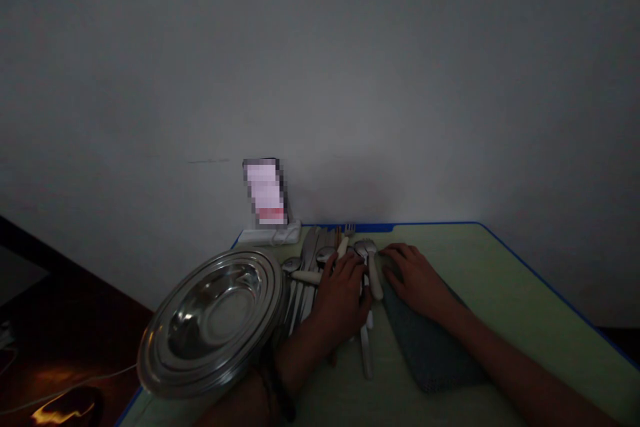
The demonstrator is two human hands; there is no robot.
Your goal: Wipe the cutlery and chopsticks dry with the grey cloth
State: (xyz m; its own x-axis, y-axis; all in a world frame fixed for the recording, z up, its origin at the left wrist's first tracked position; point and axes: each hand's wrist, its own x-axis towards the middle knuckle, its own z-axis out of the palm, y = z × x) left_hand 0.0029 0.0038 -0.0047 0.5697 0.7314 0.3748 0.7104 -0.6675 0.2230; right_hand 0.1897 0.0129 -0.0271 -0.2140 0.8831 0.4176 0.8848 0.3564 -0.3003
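Observation:
My left hand (343,290) lies over a loose pile of cutlery, fingers bent down and spread onto it. Its fingertips hide part of the pile. Around it are spoons (291,265), table knives (309,243), a fork (350,229) and a white-handled fork (374,273). One metal handle (367,353) sticks out below the thumb. My right hand (415,280) rests at the upper end of a dark grey placemat (430,353), thumb apart from the fingers. Close to its fingertips is the white-handled fork.
A stack of shiny metal plates (215,380) stands at the table's left edge, beside the cutlery. Behind it a phone (266,190) leans on the wall above a white power strip (250,237). The pale green table (465,253) has a blue rim and meets the wall.

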